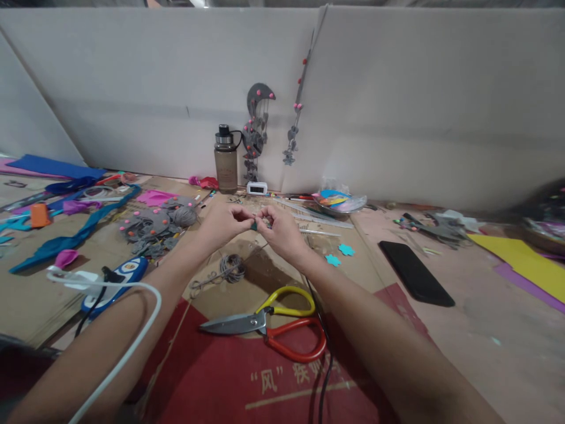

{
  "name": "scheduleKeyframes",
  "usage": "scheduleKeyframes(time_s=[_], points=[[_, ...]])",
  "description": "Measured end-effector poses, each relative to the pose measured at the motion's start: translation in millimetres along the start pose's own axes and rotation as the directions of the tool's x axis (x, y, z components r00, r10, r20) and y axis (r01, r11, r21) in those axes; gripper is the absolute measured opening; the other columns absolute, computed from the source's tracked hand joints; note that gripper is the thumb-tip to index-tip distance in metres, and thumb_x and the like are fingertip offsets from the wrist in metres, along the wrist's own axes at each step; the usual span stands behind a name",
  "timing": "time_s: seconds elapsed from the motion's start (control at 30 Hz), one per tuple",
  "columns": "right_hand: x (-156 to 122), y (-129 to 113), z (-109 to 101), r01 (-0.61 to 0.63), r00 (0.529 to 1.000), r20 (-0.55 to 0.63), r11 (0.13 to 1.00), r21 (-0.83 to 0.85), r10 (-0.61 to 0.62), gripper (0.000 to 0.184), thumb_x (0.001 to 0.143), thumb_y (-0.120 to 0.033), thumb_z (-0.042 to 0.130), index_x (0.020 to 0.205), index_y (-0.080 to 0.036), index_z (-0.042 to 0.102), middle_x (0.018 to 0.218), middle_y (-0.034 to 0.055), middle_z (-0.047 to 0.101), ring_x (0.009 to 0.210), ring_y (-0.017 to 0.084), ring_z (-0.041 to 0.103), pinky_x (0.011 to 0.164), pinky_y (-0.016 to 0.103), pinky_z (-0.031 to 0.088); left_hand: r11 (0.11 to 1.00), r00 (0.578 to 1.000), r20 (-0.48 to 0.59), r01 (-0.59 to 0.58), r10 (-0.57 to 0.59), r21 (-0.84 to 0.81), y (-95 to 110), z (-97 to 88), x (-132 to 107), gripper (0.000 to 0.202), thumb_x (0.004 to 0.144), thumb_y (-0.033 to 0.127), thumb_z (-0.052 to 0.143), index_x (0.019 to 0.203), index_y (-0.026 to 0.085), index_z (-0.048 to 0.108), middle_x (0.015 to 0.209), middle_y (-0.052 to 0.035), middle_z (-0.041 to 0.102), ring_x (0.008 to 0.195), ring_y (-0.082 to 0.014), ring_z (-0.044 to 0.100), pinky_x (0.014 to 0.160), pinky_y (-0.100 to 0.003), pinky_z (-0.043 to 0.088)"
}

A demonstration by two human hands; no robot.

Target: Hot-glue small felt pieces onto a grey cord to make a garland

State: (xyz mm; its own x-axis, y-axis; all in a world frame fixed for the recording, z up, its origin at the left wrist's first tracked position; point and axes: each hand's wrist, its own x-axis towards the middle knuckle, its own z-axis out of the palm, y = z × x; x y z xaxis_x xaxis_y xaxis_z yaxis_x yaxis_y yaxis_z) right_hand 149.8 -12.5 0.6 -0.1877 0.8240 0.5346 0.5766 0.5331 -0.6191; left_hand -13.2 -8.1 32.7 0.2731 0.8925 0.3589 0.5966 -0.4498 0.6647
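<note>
My left hand (228, 224) and right hand (279, 229) meet near the centre of the frame, each with thumb and forefinger pinched on a small green piece (253, 225). It sits right between my fingertips, and only a sliver shows; my fingers cover the rest, so I can't make out its shape. Just below my grip, left of centre, lies a coil of grey cord (232, 268); to the right are two turquoise flower shapes (346, 249). The scissors (253, 322) lie lower centre, between my forearms, which the frame's bottom edge cuts off. Farther from my grip, a black phone (412, 272) lies at right, and a bottle (227, 168) stands upper centre, beyond my hands.
</note>
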Motion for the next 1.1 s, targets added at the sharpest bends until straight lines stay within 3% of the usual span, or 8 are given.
scheduleKeyframes(time_s=[0.23, 0.37, 0.6, 0.77, 0.97, 1.1], points=[[1, -4, -2, 0.044, 0.998, 0.038, 0.999, -0.004, -0.044, 0.011, 0.085, -0.021, 0.048, 0.083, -0.017, 0.059, 0.081, 0.0041, 0.057, 0.078, 0.016, 0.048, 0.073, 0.027, 0.036, 0.996, 0.995, -0.085, -0.041, 0.048, 0.081, 0, 1.3, 0, 0.013, 0.069, 0.025, 0.061, 0.067, 0.016, 0.071, 0.058, -0.0008, 0.065, 0.051, -0.0116, 0.051, 0.052, -0.023, 0.037], [0, -5, 0, 0.028, 1.0, 0.001, 0.999, 0.032, -0.028, 0.012, 0.083, -0.019, 0.051, 0.093, -0.016, 0.057, 0.084, 0.0043, 0.058, 0.075, 0.015, 0.049, 0.07, 0.027, 0.037, 0.993, 0.988, -0.145, -0.038, 0.054, 0.107, -2, 1.4, -1, 0.014, 0.069, 0.024, 0.059, 0.067, 0.016, 0.07, 0.057, -0.0009, 0.064, 0.053, -0.0123, 0.051, 0.055, -0.024, 0.037], [-2, -9, -4, 0.018, 0.997, -0.08, 1.0, 0.001, -0.018, 0.007, 0.082, -0.02, 0.054, 0.076, -0.017, 0.056, 0.074, 0.0021, 0.057, 0.071, 0.014, 0.048, 0.069, 0.026, 0.035, 0.992, 0.979, -0.183, -0.076, 0.094, 0.102, 0, 4.0, -3, 0.012, 0.069, 0.022, 0.058, 0.065, 0.017, 0.068, 0.064, -0.0021, 0.067, 0.061, -0.014, 0.055, 0.06, -0.024, 0.039], [-5, -15, 2, -0.067, 0.998, -0.014, 0.994, 0.086, 0.069, 0.016, 0.085, -0.027, 0.05, 0.073, -0.018, 0.055, 0.068, -0.0004, 0.055, 0.065, 0.013, 0.046, 0.066, 0.026, 0.034, 0.997, 0.965, -0.258, -0.019, 0.038, 0.074, -6, 7.0, -3, 0.014, 0.072, 0.024, 0.056, 0.071, 0.018, 0.069, 0.067, -0.0019, 0.067, 0.064, -0.0147, 0.056, 0.061, -0.024, 0.04], [-11, -27, 8, -0.015, 1.0, 0.02, 0.983, 0.181, 0.012, 0.013, 0.086, -0.025, 0.048, 0.079, -0.019, 0.057, 0.075, 0.0003, 0.059, 0.07, 0.013, 0.049, 0.069, 0.026, 0.036, 0.995, 0.917, -0.396, 0.007, -0.046, -0.099, -21, 3.4, 2, 0.019, 0.074, 0.031, 0.057, 0.076, 0.016, 0.069, 0.069, -0.0015, 0.065, 0.064, -0.0132, 0.055, 0.062, -0.024, 0.041], [-18, -45, 5, 0.06, 0.996, 0.062, 0.984, 0.169, -0.071, 0.012, 0.086, -0.024, 0.049, 0.081, -0.019, 0.059, 0.079, 0.0017, 0.061, 0.073, 0.013, 0.051, 0.071, 0.026, 0.038, 0.937, 0.863, -0.464, 0.028, -0.198, -0.348, -37, 0.3, 11, 0.017, 0.07, 0.032, 0.061, 0.071, 0.016, 0.067, 0.061, 0.0014, 0.058, 0.056, -0.0099, 0.048, 0.054, -0.022, 0.036]])
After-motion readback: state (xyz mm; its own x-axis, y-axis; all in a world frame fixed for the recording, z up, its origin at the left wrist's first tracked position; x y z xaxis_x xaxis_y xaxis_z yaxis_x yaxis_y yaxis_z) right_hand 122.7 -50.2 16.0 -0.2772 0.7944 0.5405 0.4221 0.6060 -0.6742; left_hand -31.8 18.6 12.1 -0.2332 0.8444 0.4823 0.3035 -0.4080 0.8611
